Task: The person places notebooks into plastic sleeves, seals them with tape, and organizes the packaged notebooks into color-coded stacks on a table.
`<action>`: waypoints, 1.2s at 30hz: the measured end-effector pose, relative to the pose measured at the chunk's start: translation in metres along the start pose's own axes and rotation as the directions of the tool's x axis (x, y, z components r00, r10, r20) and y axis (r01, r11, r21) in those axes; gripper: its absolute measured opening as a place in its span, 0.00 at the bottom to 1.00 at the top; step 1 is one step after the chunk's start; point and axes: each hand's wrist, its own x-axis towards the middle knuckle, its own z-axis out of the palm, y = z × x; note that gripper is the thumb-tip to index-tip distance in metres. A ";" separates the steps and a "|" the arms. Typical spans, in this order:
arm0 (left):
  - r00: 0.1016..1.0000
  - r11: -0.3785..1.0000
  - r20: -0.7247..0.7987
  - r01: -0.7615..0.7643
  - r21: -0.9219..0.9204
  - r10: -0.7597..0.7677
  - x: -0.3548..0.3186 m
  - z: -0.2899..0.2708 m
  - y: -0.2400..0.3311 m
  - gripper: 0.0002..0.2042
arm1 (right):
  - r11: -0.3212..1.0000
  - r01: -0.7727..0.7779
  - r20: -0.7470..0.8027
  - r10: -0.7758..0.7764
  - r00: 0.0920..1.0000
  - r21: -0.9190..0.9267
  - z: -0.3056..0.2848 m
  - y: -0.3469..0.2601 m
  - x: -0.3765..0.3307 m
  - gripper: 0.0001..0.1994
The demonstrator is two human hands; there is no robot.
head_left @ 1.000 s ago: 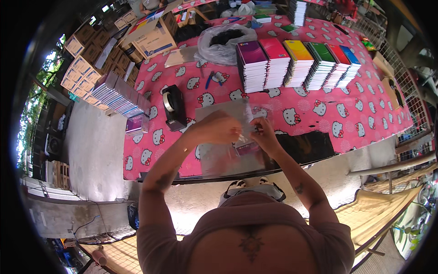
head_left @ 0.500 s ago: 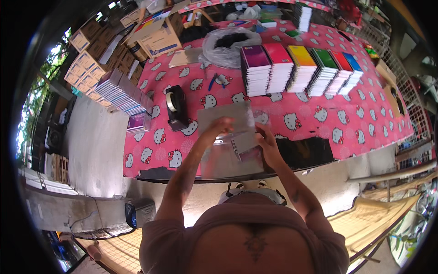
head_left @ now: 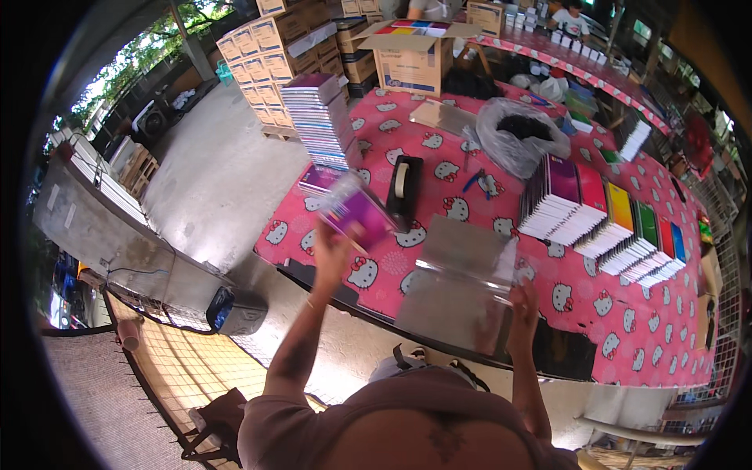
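My left hand (head_left: 333, 254) is closed on the lower edge of a purple notebook (head_left: 362, 218), tilted and blurred by motion. It is held just in front of a low purple stack (head_left: 319, 178) at the table's left side. My right hand (head_left: 523, 317) is at the right edge of a grey metal-looking sheet (head_left: 446, 309), beside some clear plastic film (head_left: 507, 258). Its fingers are bent and blurred, so whether they grip the film cannot be told. A black tape dispenser (head_left: 405, 192) stands between the purple notebook and the sheet.
Rows of spiral notebooks (head_left: 576, 200) in several colours stand on the right of the pink table. A tall notebook stack (head_left: 319, 117) rises at the left edge. Behind are an open carton (head_left: 407, 69), a clear plastic bag (head_left: 501, 145) and blue pliers (head_left: 472, 180).
My view has swung left. My left hand has lifted from the sheet and moved left with the notebook toward the purple stacks. My right hand has stayed by the sheet's right edge.
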 end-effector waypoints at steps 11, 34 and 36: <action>0.769 0.823 -0.351 0.567 -0.009 -0.534 0.207 -0.092 -0.182 0.34 | 0.534 0.028 -0.029 -0.097 0.995 -0.845 -0.032 0.048 -0.050 0.29; 0.392 0.699 0.667 -0.660 -0.276 0.634 -0.177 0.467 0.142 0.17 | 0.367 -0.139 -0.332 -0.538 0.775 -0.920 -0.389 -0.079 0.144 0.39; 0.319 0.623 0.662 -0.727 -0.288 0.678 -0.217 0.558 0.159 0.19 | 0.278 -0.097 -0.245 -0.568 0.786 -0.956 -0.442 -0.095 0.178 0.39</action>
